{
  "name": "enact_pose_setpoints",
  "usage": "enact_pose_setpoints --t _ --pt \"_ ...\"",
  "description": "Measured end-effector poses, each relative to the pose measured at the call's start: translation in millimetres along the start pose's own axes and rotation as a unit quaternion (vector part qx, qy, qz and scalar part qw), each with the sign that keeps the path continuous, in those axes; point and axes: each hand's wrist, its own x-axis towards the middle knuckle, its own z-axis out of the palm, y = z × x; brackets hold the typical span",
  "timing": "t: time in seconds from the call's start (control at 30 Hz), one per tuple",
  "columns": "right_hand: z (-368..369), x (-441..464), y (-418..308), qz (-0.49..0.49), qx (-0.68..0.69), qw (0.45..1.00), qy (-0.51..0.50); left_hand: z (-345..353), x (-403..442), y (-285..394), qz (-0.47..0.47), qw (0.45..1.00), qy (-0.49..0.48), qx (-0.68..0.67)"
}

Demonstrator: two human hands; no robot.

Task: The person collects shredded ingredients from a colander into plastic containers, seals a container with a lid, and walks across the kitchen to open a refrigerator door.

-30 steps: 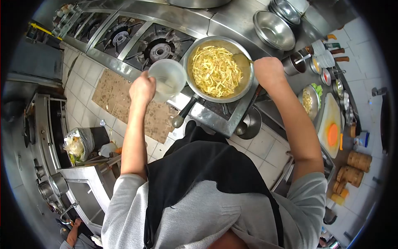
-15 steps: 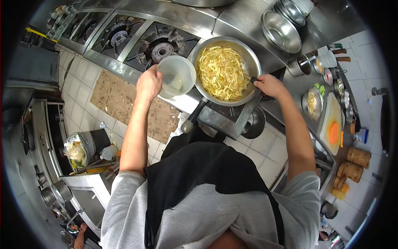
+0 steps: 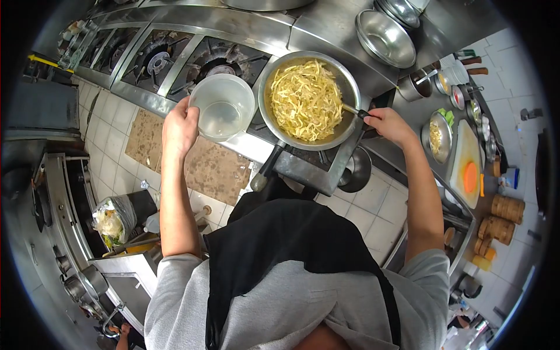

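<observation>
Steel-grey and round, one wide metal pan is sitting on the stove in the head view, carrying one heap of thin pale-yellow strips. One black pan handle is pointing toward the wearer. Just left of the pan, the left hand is grasping one round translucent plastic tub by its side, fingers clenching near the rim. Right of the pan, the right hand is gripping one black-handled metal utensil, whose far end is disappearing among the strips. Three gas burners are showing left of the pan; one white chopping board, bearing one orange disc, is lying well to its right.
</observation>
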Motion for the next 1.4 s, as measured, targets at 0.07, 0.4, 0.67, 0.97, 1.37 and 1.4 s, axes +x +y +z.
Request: enact_pose_setpoints --t 0.07,0.4,0.67,0.97,1.37,1.4 --pt "-2.9 -10.3 -4.0 -0.020 -0.005 1.000 0.002 -7.5 -10.5 21.4 -0.025 0.998 -0.037 -0.039" --pt "-37.9 -45.7 -33.8 0.040 -0.001 0.999 -0.019 -0.8 -17.8 74.0 0.042 0.996 -0.057 -0.057" --pt "-94.6 -90.0 -93.0 -0.002 -0.037 0.998 0.043 4.6 4.0 114.5 0.119 0.985 -0.061 0.112" --pt "-92.2 -108.9 -163.9 -0.079 -0.115 0.988 0.069 28.7 24.5 176.4 0.170 0.972 -0.071 0.145" --pt "12.1 -113.8 -150.7 -0.249 -0.406 0.814 0.333 84.3 27.9 136.2 0.148 0.981 -0.109 -0.070" --pt "12.4 -117.7 -150.4 -0.244 -0.404 0.817 0.331 84.1 27.8 135.0 0.149 0.980 -0.115 -0.068"
